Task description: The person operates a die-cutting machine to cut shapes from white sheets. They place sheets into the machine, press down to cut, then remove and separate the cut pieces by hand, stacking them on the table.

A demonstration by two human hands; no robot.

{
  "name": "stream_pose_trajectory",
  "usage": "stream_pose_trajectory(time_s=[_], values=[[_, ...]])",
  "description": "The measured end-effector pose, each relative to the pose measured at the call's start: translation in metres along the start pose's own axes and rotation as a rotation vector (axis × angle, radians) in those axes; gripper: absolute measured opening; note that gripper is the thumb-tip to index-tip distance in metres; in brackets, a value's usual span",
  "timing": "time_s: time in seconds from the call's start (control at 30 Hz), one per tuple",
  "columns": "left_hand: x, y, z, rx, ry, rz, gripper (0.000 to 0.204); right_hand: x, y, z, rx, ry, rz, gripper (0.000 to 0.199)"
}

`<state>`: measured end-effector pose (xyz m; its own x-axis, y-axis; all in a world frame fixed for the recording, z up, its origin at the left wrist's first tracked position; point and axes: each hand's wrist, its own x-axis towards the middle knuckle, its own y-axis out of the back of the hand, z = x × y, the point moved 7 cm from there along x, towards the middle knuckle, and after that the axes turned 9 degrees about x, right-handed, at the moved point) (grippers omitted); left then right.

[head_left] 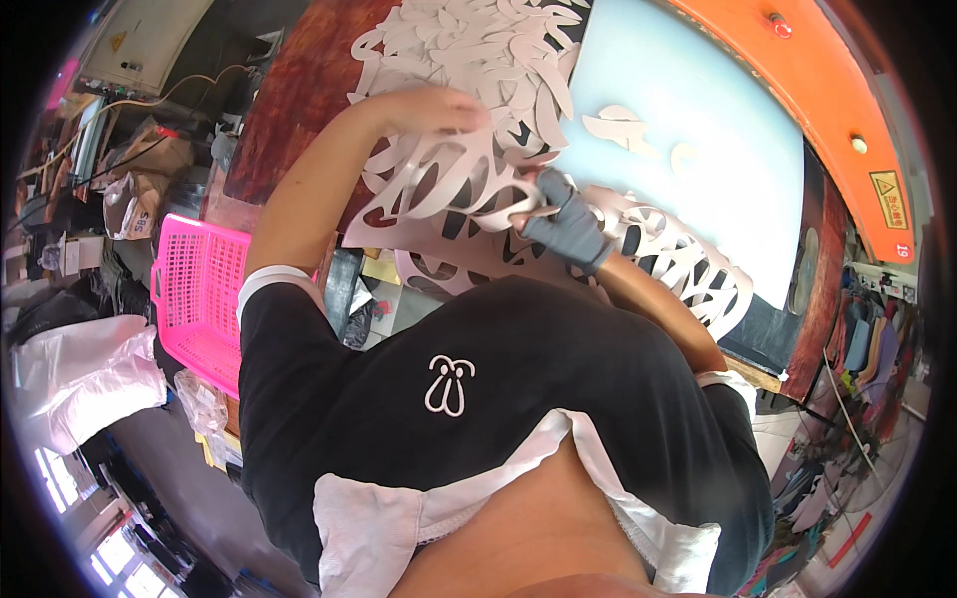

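My right hand (566, 221), in a dark grey fingerless glove, pinches the edge of a pale pinkish-white sheet (439, 184) full of long curved cut-out holes. The sheet hangs in a loose web between my two hands. My left hand (439, 108) is bare and lies across the sheet's far side, at the near edge of a heap of cut pieces (469, 50); motion smears its fingers. Those pieces are flat, curved and the same pale colour. More perforated sheet (678, 249) trails off to the right of my gloved hand.
A white-blue board (688, 130) at right bears a few loose cut pieces (618, 128). Beyond it curves an orange machine housing (837, 100) with a red button (780, 27). A pink plastic basket (204, 289) stands at left. Dark red worktop (299, 110) shows beside the heap.
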<state>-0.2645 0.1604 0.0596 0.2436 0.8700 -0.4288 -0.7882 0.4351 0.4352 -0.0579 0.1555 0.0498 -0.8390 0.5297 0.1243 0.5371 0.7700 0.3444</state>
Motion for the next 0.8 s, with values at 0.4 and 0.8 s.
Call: stream_pose_trajectory(time_s=[0.4,0.8], values=[[-0.091,-0.018,-0.088,-0.644,0.181,0.328,0.033,0.056,0.065,-0.055,-0.392,0.107,0.228,0.042],[-0.097,-0.019,-0.051,-0.637,0.070,0.592,0.025,-0.229,0.218,-0.019,-1.032,-0.280,0.465,0.060]])
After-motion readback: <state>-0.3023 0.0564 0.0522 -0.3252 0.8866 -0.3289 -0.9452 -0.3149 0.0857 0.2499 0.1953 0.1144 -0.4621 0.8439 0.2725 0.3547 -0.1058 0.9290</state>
